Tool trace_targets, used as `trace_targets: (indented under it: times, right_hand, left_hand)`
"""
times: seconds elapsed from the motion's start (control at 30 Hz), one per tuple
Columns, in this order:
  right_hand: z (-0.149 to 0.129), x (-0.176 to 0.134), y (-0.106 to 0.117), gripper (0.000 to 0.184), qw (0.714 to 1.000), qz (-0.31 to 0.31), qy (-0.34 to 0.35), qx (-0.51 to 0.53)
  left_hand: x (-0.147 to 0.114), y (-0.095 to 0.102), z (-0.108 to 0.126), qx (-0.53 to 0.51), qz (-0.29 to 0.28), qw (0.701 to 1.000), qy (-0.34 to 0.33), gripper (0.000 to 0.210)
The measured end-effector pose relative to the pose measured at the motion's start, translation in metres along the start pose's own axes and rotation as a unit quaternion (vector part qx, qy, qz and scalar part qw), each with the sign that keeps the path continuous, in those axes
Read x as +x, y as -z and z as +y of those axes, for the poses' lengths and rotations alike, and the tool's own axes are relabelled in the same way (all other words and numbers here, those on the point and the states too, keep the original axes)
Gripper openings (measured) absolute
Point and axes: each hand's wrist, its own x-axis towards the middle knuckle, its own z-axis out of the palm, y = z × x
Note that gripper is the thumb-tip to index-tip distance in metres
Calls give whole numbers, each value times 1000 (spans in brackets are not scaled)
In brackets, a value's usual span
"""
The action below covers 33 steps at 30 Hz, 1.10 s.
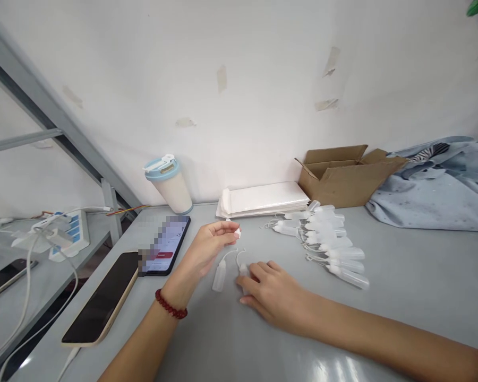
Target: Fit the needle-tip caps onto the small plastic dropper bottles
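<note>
My left hand (215, 241), with a red bead bracelet (170, 305) on its wrist, is raised a little over the grey table. Its thumb and fingertips pinch a small white cap (238, 232). Lower down, my right hand (269, 292) rests on the table with its fingers closed around a small translucent squeeze bottle (244, 271), partly hidden by the fingers. A second such bottle (219, 277) lies between my hands, its thin cap strap pointing away from me. To the right, several more translucent bottles (334, 239) lie in a heap with their straps toward the left.
White padded envelopes (266, 197) are stacked against the wall, beside an open cardboard box (346, 180). Patterned blue cloth (434, 191) is bunched at the right. On the left are a tumbler (171, 185), a lit phone (175, 239), a dark phone (103, 300) and a power strip (69, 236).
</note>
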Motion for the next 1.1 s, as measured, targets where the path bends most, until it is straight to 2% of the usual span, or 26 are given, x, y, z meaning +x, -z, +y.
trace_targets:
  times: [0.17, 0.23, 0.37, 0.47, 0.67, 0.83, 1.0, 1.1]
  right_hand:
    - [25, -32, 5, 23, 998, 23, -47, 34]
    - [36, -45, 4, 22, 996, 59, -56, 47]
    - [48, -62, 3, 23, 981, 169, -47, 89]
    - [49, -64, 7, 21, 972, 209, -26, 106]
    - [46, -62, 12, 21, 968, 183, 21, 173]
    - [45, -64, 12, 23, 959, 178, 35, 218]
    - [42, -65, 15, 20, 949, 176, 22, 262]
    - [39, -66, 19, 19, 936, 165, -11, 312]
  left_hand:
    - [-3, -5, -1, -17, -21, 999, 31, 24]
    - [-7, -12, -4, -18, -26, 999, 42, 22]
    - [-16, -31, -9, -37, -52, 995, 71, 25]
    - [-24, -45, -11, -42, -64, 995, 59, 27]
    - [-30, -56, -13, -73, -46, 996, 32, 26]
    - [-34, -61, -17, -71, -74, 994, 28, 20]
    - [-40, -66, -15, -61, -96, 993, 19, 17]
    - [-40, -64, -13, -46, -102, 994, 17, 17]
